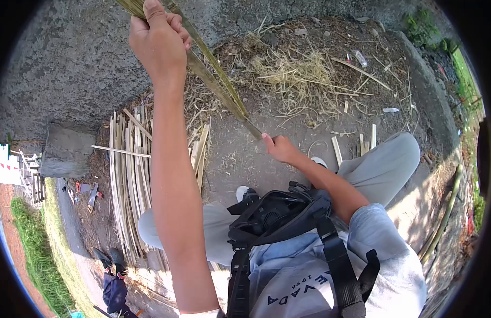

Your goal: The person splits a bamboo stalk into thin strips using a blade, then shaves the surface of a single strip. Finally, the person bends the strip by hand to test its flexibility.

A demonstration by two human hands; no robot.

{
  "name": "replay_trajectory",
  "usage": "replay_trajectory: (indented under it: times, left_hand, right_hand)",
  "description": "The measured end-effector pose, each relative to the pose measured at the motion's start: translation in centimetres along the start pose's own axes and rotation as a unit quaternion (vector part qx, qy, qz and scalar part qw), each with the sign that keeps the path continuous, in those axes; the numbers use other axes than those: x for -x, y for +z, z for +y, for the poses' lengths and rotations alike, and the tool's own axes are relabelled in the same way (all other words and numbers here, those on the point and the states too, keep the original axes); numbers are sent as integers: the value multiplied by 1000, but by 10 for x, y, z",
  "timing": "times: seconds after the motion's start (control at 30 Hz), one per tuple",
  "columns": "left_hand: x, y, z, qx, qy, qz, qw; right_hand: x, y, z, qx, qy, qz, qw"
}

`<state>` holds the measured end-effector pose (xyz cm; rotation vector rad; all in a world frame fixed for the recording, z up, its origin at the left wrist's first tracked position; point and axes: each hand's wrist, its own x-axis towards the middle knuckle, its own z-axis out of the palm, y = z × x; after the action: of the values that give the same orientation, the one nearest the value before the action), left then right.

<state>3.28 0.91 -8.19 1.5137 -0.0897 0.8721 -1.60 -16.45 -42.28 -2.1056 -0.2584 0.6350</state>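
Running through left grip [158, 40]: strips [220, 90]

A smooth, faintly glossy surface is shown by the bamboo strips [219, 90]. Dry, matt wood is seen in the pale slats [118, 180], and rough concrete in the block [70, 151]. The T-shirt [383, 244] and trousers [386, 164] are made of matt cloth, the harness strap [343, 265] of woven webbing, the bottle [360, 59] of clear plastic.

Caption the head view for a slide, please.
Left hand grips long strips, right hand at their lower end, above littered ground.
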Motion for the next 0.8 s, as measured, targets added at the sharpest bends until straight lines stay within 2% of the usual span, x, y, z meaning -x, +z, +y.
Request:
replay_trajectory:
  times: [0.07,0.2,0.3,0.47,0.57,0.67,0.8]
  left_hand:
    - [3,0,2,-5,-1,11,1000]
    - [19,5,10,-16,13,28,999]
    - [34,7,17,-55,20,90,994]
    - [51,-1,32,-60,8,104,993]
    - [42,-16,32,-16,-31,68,997]
    - [28,-38,20,126,-78,-70,986]
    - [28,-43,19,106,-92,-97,985]
  right_hand:
    - [-1,7,2,86,-23,69,994]
    - [16,0,-19,101,-3,89,991]
    - [20,-4,-23,126,-6,103,987]
    - [20,-1,-21,162,-20,108,981]
    - [24,-1,-22,165,-19,98,981]
    - [4,-9,3,124,-55,13,991]
    - [-9,-28,7,68,-45,-51,995]
